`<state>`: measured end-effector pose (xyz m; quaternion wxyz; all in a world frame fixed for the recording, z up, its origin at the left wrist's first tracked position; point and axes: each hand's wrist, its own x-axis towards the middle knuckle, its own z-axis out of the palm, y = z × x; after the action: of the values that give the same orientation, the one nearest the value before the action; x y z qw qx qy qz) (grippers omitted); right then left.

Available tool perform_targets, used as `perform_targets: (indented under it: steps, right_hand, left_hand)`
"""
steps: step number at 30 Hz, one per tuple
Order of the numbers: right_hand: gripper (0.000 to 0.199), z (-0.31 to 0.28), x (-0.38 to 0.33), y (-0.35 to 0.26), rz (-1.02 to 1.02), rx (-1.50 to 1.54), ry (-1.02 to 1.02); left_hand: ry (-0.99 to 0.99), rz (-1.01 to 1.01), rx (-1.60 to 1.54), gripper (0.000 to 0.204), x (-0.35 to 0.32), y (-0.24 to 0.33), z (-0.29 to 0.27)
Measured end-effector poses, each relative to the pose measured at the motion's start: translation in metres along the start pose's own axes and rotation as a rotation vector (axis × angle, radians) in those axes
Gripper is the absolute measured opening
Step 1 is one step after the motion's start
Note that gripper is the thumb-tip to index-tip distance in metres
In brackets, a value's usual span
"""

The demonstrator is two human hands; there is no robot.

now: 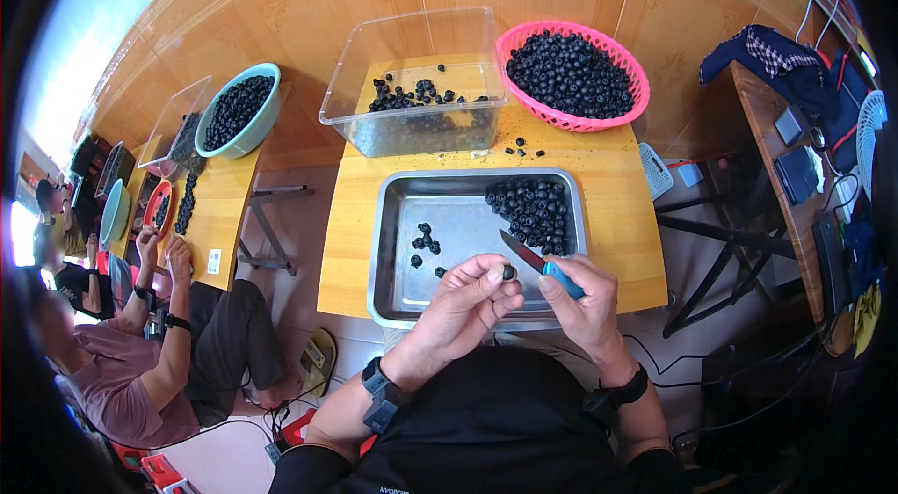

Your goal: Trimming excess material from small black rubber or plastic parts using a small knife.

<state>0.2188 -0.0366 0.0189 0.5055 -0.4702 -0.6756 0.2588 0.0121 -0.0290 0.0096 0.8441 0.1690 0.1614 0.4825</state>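
Observation:
Over the near part of a metal tray [449,206], my left hand [454,312] pinches a small round black part [509,273] between thumb and fingertips. My right hand [591,302] grips a small knife [565,281] with a blue handle. Its dark, reddish-looking blade points up and left, just beyond the held part, and I see no contact between them. In the tray's right half lies a dense pile of similar black parts [531,213], some with ring-like openings. Several loose ones [426,239] are scattered on the left side of the tray.
Behind the tray stand a clear plastic bin [341,110] holding some black parts and a pink basket [641,87] heaped with them. A few crumbs lie between. On the left, a co-worker [131,363] sits by another table with a teal basin [271,101]. A cluttered table [767,134] stands right.

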Motion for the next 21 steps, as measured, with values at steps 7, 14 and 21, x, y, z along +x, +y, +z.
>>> perform_targets:
  steps: [7,14,21]
  right_hand:
    - [0.032,-0.009,-0.002,0.003,0.077,0.009,0.070]
    - [0.034,-0.015,-0.003,0.003,0.110,-0.030,0.052]
    - [0.033,-0.023,-0.008,0.007,0.129,-0.033,0.100]
  left_hand:
    - [0.202,0.192,1.440,0.015,-0.015,0.031,0.001]
    - [0.046,0.470,2.095,0.012,-0.012,0.062,-0.028]
    - [0.054,0.381,2.392,0.012,-0.008,0.075,-0.035]
